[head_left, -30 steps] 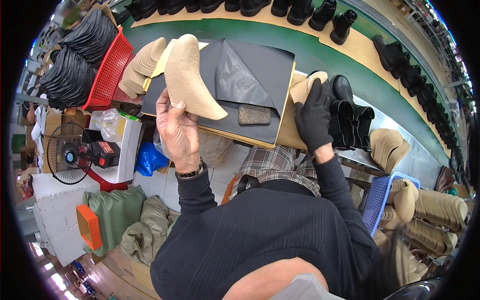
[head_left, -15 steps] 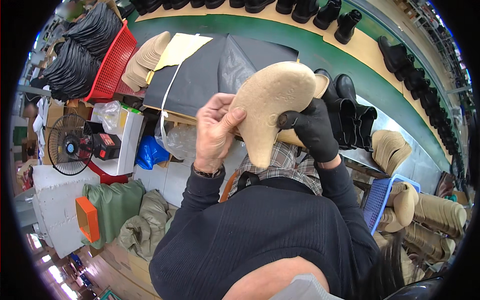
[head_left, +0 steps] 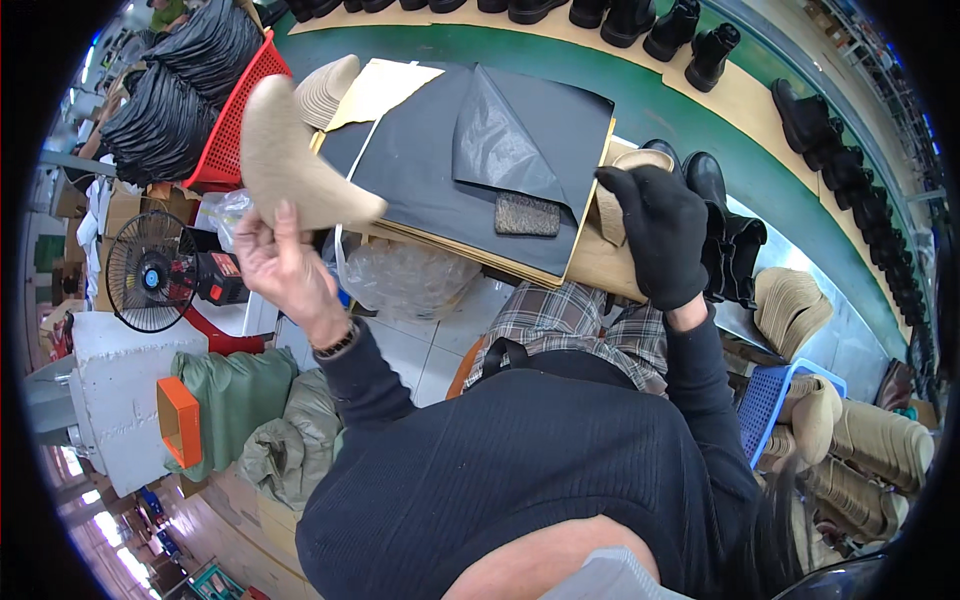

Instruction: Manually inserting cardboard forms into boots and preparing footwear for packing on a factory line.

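A beige insole [head_left: 292,165] is raised at the left in my bare left hand [head_left: 285,262], whose thumb presses its lower edge. It is blurred and partly covers a stack of beige insoles [head_left: 325,90] behind it. My right hand [head_left: 662,235], in a black glove, is closed, with its bent fingers mostly hidden. It hovers by the right edge of a dark sheet [head_left: 410,160], in front of other beige insole pieces [head_left: 612,212]. Whether it holds anything does not show. A small dark rough block [head_left: 527,215] lies on the sheet beside folded clear plastic [head_left: 510,140].
Black boots [head_left: 708,195] stand just beyond my right hand, and more boots [head_left: 715,55] line the far bench. A red basket [head_left: 235,125] with black pieces is at the left, above a fan [head_left: 152,275]. A blue basket [head_left: 768,395] and insole stacks [head_left: 880,440] are at the right.
My left hand has carried the insole left and turned it. My right hand has let go of it and moved slightly right and up. The dark block has come into view.
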Motion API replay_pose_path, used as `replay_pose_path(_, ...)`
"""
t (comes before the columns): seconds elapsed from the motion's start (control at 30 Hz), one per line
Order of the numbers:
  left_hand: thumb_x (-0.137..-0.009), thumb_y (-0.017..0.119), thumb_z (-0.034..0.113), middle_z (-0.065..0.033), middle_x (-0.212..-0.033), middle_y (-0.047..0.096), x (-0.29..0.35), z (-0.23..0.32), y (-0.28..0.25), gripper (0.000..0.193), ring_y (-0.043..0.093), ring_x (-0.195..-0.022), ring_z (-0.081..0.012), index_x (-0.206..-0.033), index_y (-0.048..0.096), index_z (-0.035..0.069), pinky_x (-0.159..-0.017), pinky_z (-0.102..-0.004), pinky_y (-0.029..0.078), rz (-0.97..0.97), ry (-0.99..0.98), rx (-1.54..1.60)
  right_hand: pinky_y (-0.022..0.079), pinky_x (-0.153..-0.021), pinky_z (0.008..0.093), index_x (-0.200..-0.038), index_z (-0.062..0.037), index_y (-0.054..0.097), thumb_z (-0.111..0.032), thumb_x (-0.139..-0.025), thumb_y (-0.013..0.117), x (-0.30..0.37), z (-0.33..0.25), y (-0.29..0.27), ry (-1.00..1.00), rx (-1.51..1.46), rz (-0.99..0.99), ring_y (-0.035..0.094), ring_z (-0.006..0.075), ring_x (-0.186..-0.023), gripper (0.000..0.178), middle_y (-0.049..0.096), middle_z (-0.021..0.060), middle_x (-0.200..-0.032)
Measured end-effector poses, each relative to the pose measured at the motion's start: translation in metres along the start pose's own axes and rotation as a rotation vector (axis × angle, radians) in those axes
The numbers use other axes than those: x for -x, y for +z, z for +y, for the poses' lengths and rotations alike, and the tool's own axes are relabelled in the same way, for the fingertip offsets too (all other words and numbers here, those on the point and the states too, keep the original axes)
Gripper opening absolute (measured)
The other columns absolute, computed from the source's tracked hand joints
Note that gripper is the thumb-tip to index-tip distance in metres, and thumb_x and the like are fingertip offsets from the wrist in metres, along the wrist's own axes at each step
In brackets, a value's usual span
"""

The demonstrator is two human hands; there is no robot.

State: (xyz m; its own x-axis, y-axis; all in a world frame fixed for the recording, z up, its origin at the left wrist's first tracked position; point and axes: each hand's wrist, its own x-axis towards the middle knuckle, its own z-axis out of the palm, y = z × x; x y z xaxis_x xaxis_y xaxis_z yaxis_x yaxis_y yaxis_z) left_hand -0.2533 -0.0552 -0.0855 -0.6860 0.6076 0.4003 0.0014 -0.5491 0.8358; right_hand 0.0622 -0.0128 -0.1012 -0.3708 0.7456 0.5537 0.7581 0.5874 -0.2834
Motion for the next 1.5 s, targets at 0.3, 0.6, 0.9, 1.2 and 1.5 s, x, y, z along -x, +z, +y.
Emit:
replay_pose_path(0.3, -0.079, 0.06, -0.008, -0.0109, -0.095, 0.067, 0.009, -0.046, 0.037, 0.029, 0.068, -0.083, -0.0236, -0.106, 0.058, 0.002, -0.07, -0.0309, 0.052, -0.332, 0.554, -0.94, 0.045, -0.085, 0.0399, -0.121, -0.004, 0.052, -0.017, -0.081, 0.064, -0.06, -0.033, 0.078, 0.234, -0.039, -0.391, 0.055, 0.0334, -0.096, 0.044, 0.057, 0.0172, -0.107)
replay_pose_path(0.6, -0.073, 0.056, 0.004, -0.0112, -0.107, 0.062, 0.027, -0.104, 0.06, 0.032, 0.059, -0.104, -0.0282, -0.105, 0.059, 0.003, -0.09, -0.0373, 0.048, -0.96, 0.763, -1.253, 0.045, -0.086, 0.0384, -0.111, -0.0027, 0.058, -0.013, -0.074, 0.07, -0.01, -0.033, 0.045, -0.255, -0.296, -0.107, 0.055, 0.0326, -0.103, 0.04, 0.058, 0.0165, -0.109)
replay_pose_path(0.9, -0.082, 0.062, 0.037, -0.0203, -0.127, 0.052, 0.018, -0.093, 0.045, 0.052, 0.047, -0.122, -0.0352, -0.12, 0.055, 0.003, -0.097, -0.0404, 0.044, -1.222, 0.577, -1.088, 0.044, -0.089, 0.0407, -0.108, -0.0077, 0.063, -0.019, -0.072, 0.071, 0.007, -0.003, 0.048, -0.13, -0.438, -0.355, 0.053, 0.0346, -0.106, 0.038, 0.056, 0.0172, -0.115)
replay_pose_path(1.2, -0.079, 0.067, 0.036, -0.015, -0.124, 0.055, 0.005, -0.093, 0.04, 0.047, 0.05, -0.12, -0.0316, -0.113, 0.057, 0.006, -0.089, -0.0373, 0.05, -1.328, 0.649, -1.021, 0.045, -0.089, 0.0418, -0.107, -0.0079, 0.062, -0.015, -0.073, 0.069, -0.006, -0.003, 0.071, -0.088, -0.361, -0.207, 0.053, 0.0353, -0.105, 0.035, 0.057, 0.016, -0.117)
replay_pose_path(1.5, -0.085, 0.059, 0.015, -0.0182, -0.068, 0.06, -0.014, -0.117, 0.067, 0.009, 0.061, -0.063, -0.0355, -0.085, 0.058, 0.006, -0.055, -0.0425, 0.048, -0.839, 0.543, -0.917, 0.044, -0.091, 0.0434, -0.104, -0.0055, 0.061, -0.019, -0.068, 0.074, -0.004, -0.035, 0.056, -0.266, -0.176, -0.147, 0.053, 0.0333, -0.105, 0.041, 0.056, 0.0136, -0.116)
